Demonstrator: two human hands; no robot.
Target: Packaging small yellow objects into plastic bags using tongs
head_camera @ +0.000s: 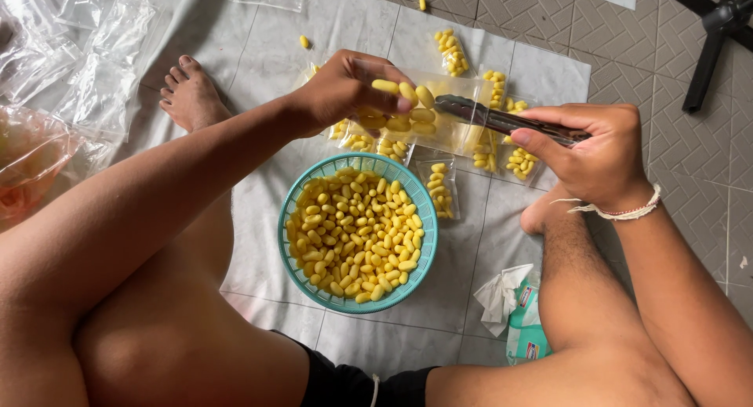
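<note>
Above the teal basket (300,194), both hands work one small clear bag (449,101). Left hand (345,89) is closed: fingers pinch the bag's mouth edge and a few yellow oblong pieces (404,91) against it. Right hand (600,152) is clamped round metal tongs (502,121), whose tips sit at the bag's opening. Can't tell if the tongs carry a piece right now; the tips are hidden by plastic glare.

Layout:
- Basket sits on a grey cloth (267,54) on the tiled floor, between the person's knees, and is full of the same yellow pieces.
- Filled small bags (439,189) lie just beyond and beside the basket, some under the held bag.
- Stack of empty clear bags (94,70) far left, well apart.
- Stray pieces on the cloth near the top edge (303,41).
- Tissue pack (522,317) by the right leg.

My read on doing this step cleanly:
- Keep the bag mouth spread with the left thumb and forefinger, not pinched flat.
- Hold the bag directly over the basket so drops fall back in, not onto the cloth.
- Push the tong tips past the lip before releasing.
- Keep the tong grip light; the pieces look soft and may dent.
</note>
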